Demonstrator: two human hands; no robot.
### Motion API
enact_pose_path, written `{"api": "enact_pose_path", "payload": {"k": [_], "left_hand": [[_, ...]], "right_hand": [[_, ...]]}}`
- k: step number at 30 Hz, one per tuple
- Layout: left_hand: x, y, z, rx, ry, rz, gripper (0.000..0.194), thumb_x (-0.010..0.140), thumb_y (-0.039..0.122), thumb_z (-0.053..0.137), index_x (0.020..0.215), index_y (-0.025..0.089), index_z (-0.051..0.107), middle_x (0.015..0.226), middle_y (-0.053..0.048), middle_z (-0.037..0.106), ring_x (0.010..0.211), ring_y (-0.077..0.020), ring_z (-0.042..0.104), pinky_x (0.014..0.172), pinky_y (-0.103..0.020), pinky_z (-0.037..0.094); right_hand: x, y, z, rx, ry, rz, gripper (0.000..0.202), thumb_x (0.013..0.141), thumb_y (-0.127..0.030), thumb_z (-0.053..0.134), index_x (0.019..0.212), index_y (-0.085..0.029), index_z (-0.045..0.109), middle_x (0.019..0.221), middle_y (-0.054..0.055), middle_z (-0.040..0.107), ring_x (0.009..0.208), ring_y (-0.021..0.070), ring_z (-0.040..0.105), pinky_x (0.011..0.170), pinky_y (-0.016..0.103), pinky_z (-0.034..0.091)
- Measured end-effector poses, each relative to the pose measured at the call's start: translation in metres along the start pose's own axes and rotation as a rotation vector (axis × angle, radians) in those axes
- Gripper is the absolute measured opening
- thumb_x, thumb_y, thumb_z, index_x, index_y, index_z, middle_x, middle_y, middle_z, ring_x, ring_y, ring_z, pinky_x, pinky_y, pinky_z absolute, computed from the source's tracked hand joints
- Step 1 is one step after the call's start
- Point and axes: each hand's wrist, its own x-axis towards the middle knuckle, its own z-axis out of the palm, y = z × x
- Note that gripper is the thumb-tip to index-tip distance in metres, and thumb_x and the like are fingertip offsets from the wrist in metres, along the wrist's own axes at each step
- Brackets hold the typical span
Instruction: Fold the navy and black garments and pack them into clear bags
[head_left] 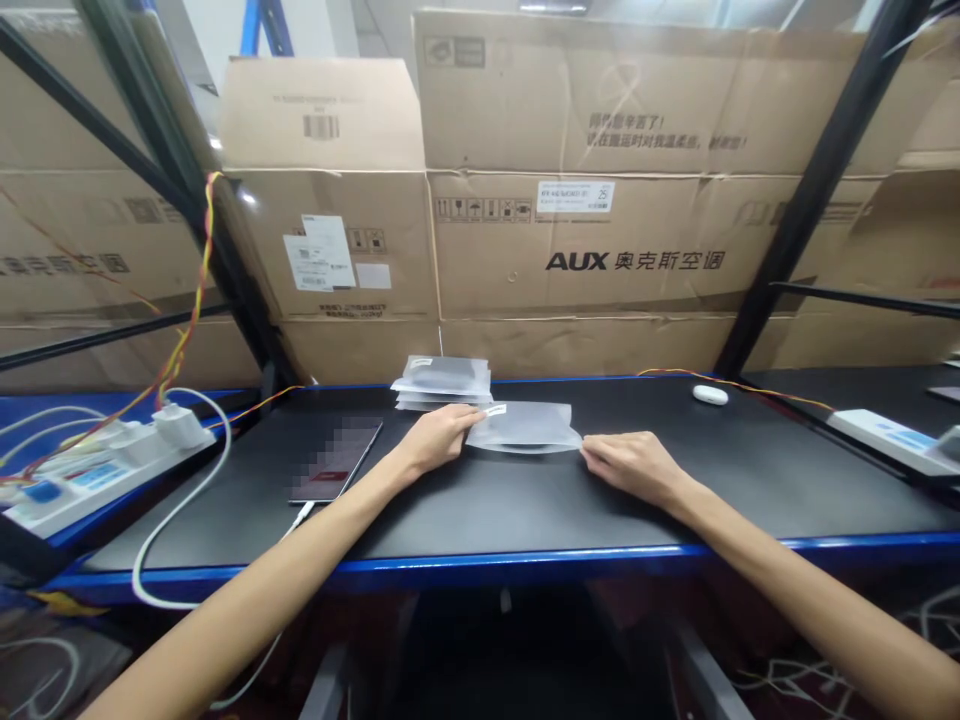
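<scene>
Frame center: left hand (pixel 439 438) and right hand (pixel 626 465) closed, pinching opposite ends of bag (pixel 523 427). Stack (pixel 444 378) just behind, phone (pixel 337 460) left of center.

- Phone (pixel 337 462) on the table (pixel 525 515), left of the front sleeve (pixel 521 428)
- Sleeve stack (pixel 444 378) behind it
- Small case (pixel 710 396) right
- Left power strip (pixel 112 470), right power strip (pixel 892 440) outermost
- Cardboard (pixel 585 240) behind everything

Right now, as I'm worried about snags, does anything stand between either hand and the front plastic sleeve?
Nothing visible does: the left hand and right hand hold the front sleeve at opposite ends. The stacked sleeves lie behind.
</scene>
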Motion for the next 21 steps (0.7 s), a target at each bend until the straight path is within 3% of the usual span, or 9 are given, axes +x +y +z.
{"api": "enact_pose_path", "payload": {"k": [3,7,13,21], "left_hand": [[0.001,0.020,-0.005,-0.016,0.055,0.148,0.045,0.084,0.004,0.043,0.120,0.017,0.066,0.118,-0.009,0.069,0.108,-0.0206,0.064,0.095,-0.034,0.053],[0.002,0.046,-0.008,0.047,-0.062,0.332,0.031,0.088,0.012,0.046,0.111,0.016,0.066,0.106,-0.009,0.069,0.094,-0.0208,0.064,0.085,-0.032,0.054],[0.001,0.053,-0.005,0.186,-0.059,0.281,0.027,0.091,0.015,0.045,0.109,0.012,0.064,0.092,-0.011,0.066,0.086,-0.0231,0.063,0.076,-0.034,0.055],[0.008,0.059,0.000,0.108,0.060,0.268,0.035,0.094,0.013,0.041,0.124,0.008,0.058,0.118,-0.015,0.066,0.110,-0.0254,0.063,0.097,-0.038,0.053]], "right_hand": [[0.000,-0.002,0.000,-0.045,0.014,-0.021,0.041,0.102,-0.029,0.035,0.078,-0.022,0.068,0.072,0.004,0.073,0.066,0.0174,0.069,0.060,0.027,0.042],[0.000,-0.003,0.002,-0.023,0.033,-0.007,0.038,0.101,-0.030,0.038,0.080,-0.022,0.069,0.075,0.004,0.075,0.064,0.0172,0.069,0.059,0.026,0.041],[0.000,-0.004,0.005,-0.004,0.056,-0.003,0.038,0.102,-0.030,0.039,0.083,-0.021,0.071,0.074,0.005,0.075,0.065,0.0167,0.069,0.060,0.024,0.044],[0.003,-0.008,0.004,0.102,0.124,-0.113,0.033,0.102,-0.031,0.040,0.093,-0.022,0.071,0.075,0.004,0.075,0.068,0.0156,0.070,0.062,0.022,0.049]]}}
